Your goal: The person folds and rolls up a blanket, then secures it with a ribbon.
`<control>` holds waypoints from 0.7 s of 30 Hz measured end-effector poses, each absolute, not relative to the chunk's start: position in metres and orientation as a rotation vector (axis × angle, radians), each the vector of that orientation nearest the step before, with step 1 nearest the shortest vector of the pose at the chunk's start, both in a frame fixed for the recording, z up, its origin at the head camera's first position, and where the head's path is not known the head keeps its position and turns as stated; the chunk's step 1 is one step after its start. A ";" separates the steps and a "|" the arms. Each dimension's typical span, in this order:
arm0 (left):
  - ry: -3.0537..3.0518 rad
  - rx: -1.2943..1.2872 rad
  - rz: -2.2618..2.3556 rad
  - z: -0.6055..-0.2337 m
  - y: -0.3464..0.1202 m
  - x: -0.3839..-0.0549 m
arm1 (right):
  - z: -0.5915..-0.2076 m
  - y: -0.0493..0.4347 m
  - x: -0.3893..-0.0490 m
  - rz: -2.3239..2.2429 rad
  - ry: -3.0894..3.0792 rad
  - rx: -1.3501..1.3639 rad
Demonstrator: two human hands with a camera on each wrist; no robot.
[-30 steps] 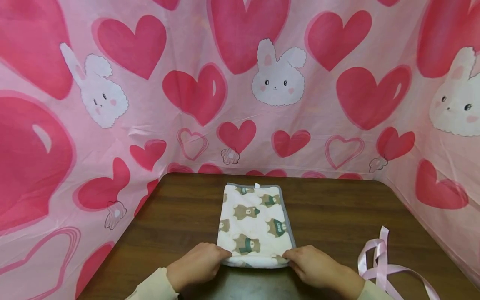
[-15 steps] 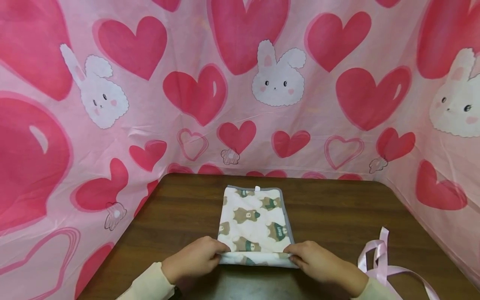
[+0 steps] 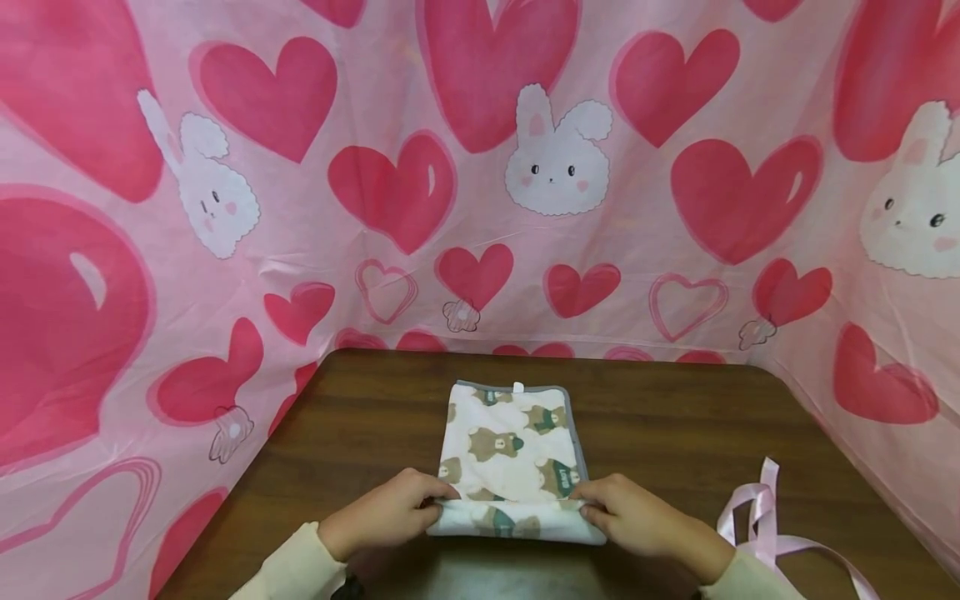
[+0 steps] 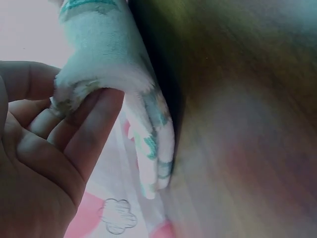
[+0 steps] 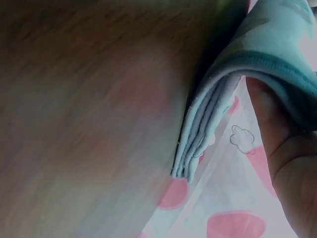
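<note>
A folded white towel (image 3: 510,471) with brown and green bears and a grey edging lies lengthwise on the table. Its near end is turned up and over in a thick fold (image 3: 517,521). My left hand (image 3: 393,512) pinches the left end of that fold, thumb on top; in the left wrist view the fingers (image 4: 94,134) curl under the turned cloth (image 4: 106,54). At the right end, my right hand (image 3: 641,517) pinches the fold likewise. The right wrist view shows the grey-edged layers (image 5: 198,129) stacked flat, with the end bent back over them.
A loose pink ribbon (image 3: 765,517) lies curled on the dark wooden table (image 3: 675,433), right of my right hand. Behind and at both sides hangs a pink cloth backdrop (image 3: 480,217) with hearts and rabbits.
Both hands have turned the towel's near end up and away from me, making the fold deeper. The towel's far edge has slid slightly toward me. The ribbon has stayed put.
</note>
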State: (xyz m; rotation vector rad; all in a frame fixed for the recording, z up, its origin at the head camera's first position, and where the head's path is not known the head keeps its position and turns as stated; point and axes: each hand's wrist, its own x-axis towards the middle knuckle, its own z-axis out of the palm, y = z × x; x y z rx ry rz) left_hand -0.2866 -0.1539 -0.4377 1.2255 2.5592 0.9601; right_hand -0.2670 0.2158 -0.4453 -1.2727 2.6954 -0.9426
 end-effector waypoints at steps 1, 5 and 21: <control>2.549 1.199 0.985 -0.439 -0.155 -0.288 | -0.445 0.216 -0.268 -0.957 2.695 -1.264; 2.530 1.123 1.077 -0.444 -0.157 -0.294 | -0.446 0.217 -0.272 -1.034 2.678 -1.198; 2.535 1.041 1.093 -0.445 -0.156 -0.315 | -0.448 0.220 -0.295 -1.129 2.661 -0.946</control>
